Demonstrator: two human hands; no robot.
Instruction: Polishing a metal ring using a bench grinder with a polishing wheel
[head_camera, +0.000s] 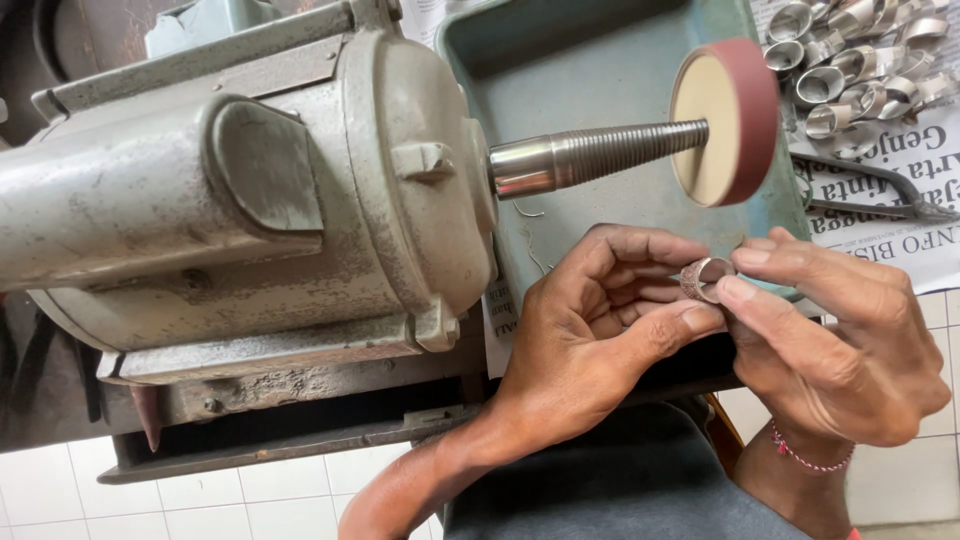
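Right now both hands pinch one small metal ring (707, 277) w/ fingertips, left hand (590, 330) and right hand (840, 345) closed round it, just near of the red-rimmed sanding wheel (725, 120) on the motor's (250, 190) threaded spindle (600, 155); apparently fitting/adjusting step, needing steady grip.

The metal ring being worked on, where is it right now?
In the head view the metal ring sits right of centre, pinched between the fingertips of the left hand and right hand, just below the sanding disc.

Workshop: worn polishing motor (250, 190), metal rings (860, 60).
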